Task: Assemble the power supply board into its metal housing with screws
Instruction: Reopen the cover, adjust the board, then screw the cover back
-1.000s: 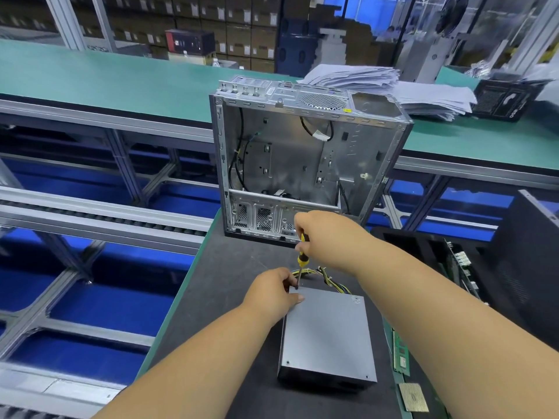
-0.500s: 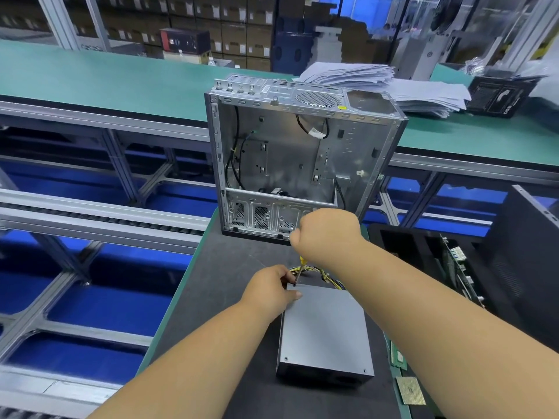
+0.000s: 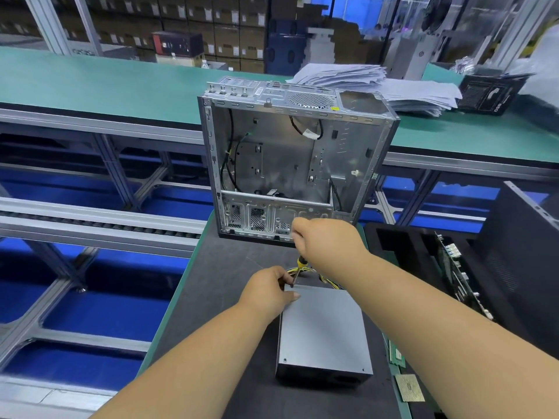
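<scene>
Field notes, head view. Grey supply box (image 3: 323,331) lay flat on the dark mat (image 3: 217,297) of the worktop, at about 6 o'clock from the case (image 3: 296,164). Yellow and black wires (image 3: 308,271) came out of the box's far end, toward the case.

Case stood upright at the mat's far edge, open side facing the viewer, interior bare metal with a few black cables along the left wall and near the top. Vented bays ran along its bottom.

Right hand (image 3: 328,237) was over the box's far left corner, grip clenched around the handle of a screwdriver (image 3: 298,270). Only the yellow collar and dark shaft showed below the fist. The shaft slanted down, tip meeting the box's top at that corner.

Left hand (image 3: 267,293) sat at 9 o'clock from the tip, on the box's far left edge. Fingers were curled near the shaft, thumb laid on the lid. Whether they pinched a screw or the shaft itself, I could not tell.

A screw head (image 3: 284,360) showed in the lid near the left front corner.

At 3 o'clock from the box: a black foam tray (image 3: 402,246) with green circuit boards (image 3: 453,267) standing in slots, and a dark panel (image 3: 526,252) beyond. A memory stick (image 3: 394,353) and a gold-topped chip (image 3: 410,387) lay just right of the mat.

Behind the case, at 12 to 1 o'clock, a green-topped bench (image 3: 90,86) carried a loose paper stack (image 3: 393,89) and a black box (image 3: 490,92). Roller conveyor (image 3: 90,220) ran at 9 o'clock.
</scene>
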